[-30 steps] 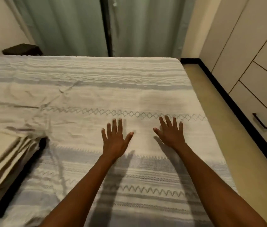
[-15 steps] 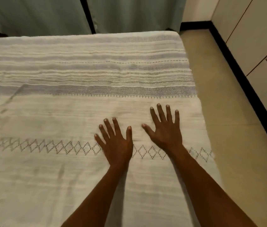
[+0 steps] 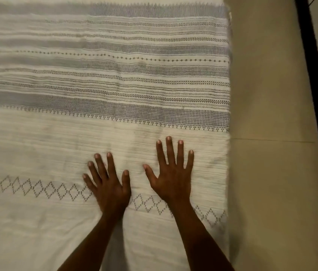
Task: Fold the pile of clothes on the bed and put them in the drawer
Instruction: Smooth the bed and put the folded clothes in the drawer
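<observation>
Both hands, the left hand (image 3: pixel 108 189) and right hand (image 3: pixel 171 178), are lying flat with fingers spread on the cloth (image 3: pixel 115 106) at the lower middle, and should be pushing gently outward to smooth it.

White woven cloth (image 3: pixel 115 98) with grey bands (diamond row), spread flat

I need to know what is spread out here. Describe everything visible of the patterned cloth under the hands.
The cloth is cream, of coarse woven look, with grey-blue bands, dotted lines and one row of diamond outlines. It lies spread flat and mostly smooth, running out of frame at the top, left and bottom; its right edge is straight beside the beige floor. The left hand and right hand rest palm-down on it, fingers spread, across the diamond row.
</observation>
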The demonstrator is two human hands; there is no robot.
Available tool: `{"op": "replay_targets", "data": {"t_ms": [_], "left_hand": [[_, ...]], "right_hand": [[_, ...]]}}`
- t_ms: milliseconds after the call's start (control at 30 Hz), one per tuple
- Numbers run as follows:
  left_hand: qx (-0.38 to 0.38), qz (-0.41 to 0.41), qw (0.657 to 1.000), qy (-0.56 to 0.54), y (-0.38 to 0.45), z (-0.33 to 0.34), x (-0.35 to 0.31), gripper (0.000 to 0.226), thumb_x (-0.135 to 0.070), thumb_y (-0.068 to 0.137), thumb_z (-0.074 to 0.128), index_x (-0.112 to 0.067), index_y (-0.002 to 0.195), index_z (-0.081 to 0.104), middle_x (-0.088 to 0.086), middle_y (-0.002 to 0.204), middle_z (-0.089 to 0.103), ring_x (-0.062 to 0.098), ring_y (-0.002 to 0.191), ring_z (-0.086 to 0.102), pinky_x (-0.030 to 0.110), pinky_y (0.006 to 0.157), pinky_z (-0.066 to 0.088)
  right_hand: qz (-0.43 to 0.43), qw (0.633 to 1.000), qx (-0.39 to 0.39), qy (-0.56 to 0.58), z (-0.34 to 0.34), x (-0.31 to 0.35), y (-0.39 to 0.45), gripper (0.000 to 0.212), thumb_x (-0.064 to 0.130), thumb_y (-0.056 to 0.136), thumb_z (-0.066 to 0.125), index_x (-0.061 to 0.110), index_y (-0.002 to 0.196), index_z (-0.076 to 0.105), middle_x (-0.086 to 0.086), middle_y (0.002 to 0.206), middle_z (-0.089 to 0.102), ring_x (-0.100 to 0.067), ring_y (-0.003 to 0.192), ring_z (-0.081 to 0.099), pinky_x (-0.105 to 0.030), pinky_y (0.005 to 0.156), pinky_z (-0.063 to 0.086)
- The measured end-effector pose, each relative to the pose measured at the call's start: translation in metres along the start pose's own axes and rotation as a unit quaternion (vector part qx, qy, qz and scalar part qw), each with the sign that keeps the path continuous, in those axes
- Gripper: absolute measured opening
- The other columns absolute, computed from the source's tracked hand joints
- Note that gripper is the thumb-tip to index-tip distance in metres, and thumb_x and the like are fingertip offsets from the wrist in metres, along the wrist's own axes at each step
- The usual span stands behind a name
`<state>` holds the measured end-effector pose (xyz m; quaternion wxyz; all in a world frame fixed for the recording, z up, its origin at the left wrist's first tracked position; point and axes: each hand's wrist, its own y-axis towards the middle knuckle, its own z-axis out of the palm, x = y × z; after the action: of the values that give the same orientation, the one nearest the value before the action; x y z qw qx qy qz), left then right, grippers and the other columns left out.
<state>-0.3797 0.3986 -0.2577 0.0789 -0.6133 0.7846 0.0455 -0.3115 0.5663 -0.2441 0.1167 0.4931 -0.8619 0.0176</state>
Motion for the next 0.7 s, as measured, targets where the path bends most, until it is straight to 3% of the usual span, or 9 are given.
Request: {"op": "replay_targets", "data": {"t_ms": [233,433,700], "left_hand": [[0.004,-0.01,1.0,0.016,0.002,0.004,0.0,0.074,-0.057,0.097,0.023,-0.018,0.159,0.013,0.011,0.167,0.0,0.033,0.153,-0.003,0.064,0.118,0.004],[-0.011,-0.001,1.0,0.01,0.002,0.003,0.001,0.074,-0.059,0.098,0.027,-0.02,0.159,0.013,0.01,0.167,0.0,0.032,0.153,-0.003,0.063,0.119,0.005],[0.002,0.0,1.0,-0.005,-0.016,-0.007,-0.001,0.07,-0.065,0.099,0.015,-0.033,0.159,-0.001,0.0,0.167,-0.011,0.025,0.153,-0.008,0.058,0.121,-0.001]], "right_hand": [[-0.004,1.0,0.008,-0.006,0.007,0.0,0.002,0.08,0.07,0.097,0.037,0.021,0.159,0.025,-0.008,0.167,0.017,-0.036,0.153,0.012,-0.064,0.118,0.017],[-0.013,1.0,0.019,-0.002,0.009,-0.001,0.003,0.081,0.07,0.098,0.034,0.02,0.16,0.019,-0.009,0.168,0.011,-0.036,0.154,0.005,-0.064,0.12,0.011],[-0.049,0.998,0.011,0.04,0.005,-0.01,-0.004,0.074,0.063,0.102,0.033,0.017,0.159,0.024,-0.011,0.167,0.014,-0.037,0.154,0.005,-0.063,0.12,0.01]]}}
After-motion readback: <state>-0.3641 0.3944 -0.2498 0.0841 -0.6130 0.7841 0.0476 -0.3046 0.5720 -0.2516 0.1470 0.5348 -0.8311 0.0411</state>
